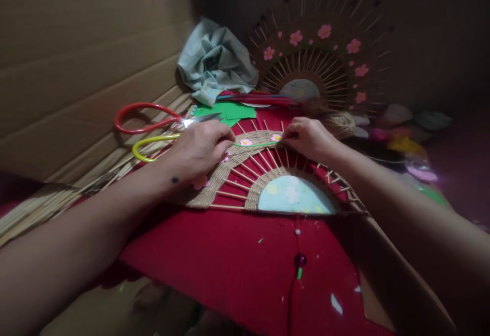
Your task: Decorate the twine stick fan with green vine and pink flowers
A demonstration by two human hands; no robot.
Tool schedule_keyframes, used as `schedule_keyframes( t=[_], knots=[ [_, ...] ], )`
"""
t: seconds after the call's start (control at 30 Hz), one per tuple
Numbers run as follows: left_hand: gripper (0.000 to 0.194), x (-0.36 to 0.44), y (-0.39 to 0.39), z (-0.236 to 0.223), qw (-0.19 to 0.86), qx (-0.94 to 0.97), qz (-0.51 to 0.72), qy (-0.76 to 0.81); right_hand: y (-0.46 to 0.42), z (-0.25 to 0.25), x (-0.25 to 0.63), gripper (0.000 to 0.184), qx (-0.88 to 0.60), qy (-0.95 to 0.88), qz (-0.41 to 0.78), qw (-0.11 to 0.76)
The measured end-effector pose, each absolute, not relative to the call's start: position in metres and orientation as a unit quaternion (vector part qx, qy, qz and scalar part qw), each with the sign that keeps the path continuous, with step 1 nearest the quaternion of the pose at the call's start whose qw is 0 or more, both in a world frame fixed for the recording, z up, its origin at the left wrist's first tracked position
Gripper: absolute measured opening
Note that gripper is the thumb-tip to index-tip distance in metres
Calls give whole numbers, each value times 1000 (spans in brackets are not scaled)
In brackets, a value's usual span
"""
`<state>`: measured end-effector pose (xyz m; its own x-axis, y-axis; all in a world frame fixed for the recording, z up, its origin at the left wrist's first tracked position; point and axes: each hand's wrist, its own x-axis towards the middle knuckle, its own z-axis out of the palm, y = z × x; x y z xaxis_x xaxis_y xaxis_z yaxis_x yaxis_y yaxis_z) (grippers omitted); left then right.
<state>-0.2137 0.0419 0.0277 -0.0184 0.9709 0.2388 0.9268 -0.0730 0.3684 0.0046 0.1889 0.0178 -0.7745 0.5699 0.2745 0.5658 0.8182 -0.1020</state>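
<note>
While both hands are closed in a fingertip pinch, the left hand [206,144] and the right hand [312,137] hold a thin green strand [254,145] between them, one near each end. It lies along the woven band [220,177] of a small fan, just below two pink flowers — apparently being lined up there, which calls for light, even tension and a steady curve. Nearer the wearer than the hands are the fan's pale blue half-disc [294,193] and a purple bead [300,260], over a red surface [214,254]. Beside the left hand are scissors [147,105] and a yellow loop [135,150], with green paper [239,111] and a crumpled cloth [214,65] farther beyond. Past the right hand are a twine ball [340,124] and a larger flowered fan [310,34], dim at its edges. The fingers hide the strand's tips — whether any of it is stuck down, I cannot tell. The left hand partly covers more flowers, the right forearm crosses the small fan's far end, and the items beyond that forearm are blurred.
</note>
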Motion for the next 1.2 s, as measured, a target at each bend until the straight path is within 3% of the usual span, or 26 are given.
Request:
schedule_keyframes(
  t=[0.3, 0.57, 0.8, 1.2],
  knots=[
    [25, -218, 44, 19, 31, 718, 203, 665, 179, 5, 12, 21, -266, -949, -56, 159],
    [24, -217, 44, 18, 27, 718, 201, 666, 171, 12, 19, 22, -334, -908, 73, 244],
    [25, -217, 44, 17, 26, 715, 210, 667, 171, 2, 19, 25, -330, -918, -8, 219],
    [26, -216, 43, 19, 33, 717, 199, 668, 169, -5, 18, 27, -310, -927, -17, 211]
  ],
)
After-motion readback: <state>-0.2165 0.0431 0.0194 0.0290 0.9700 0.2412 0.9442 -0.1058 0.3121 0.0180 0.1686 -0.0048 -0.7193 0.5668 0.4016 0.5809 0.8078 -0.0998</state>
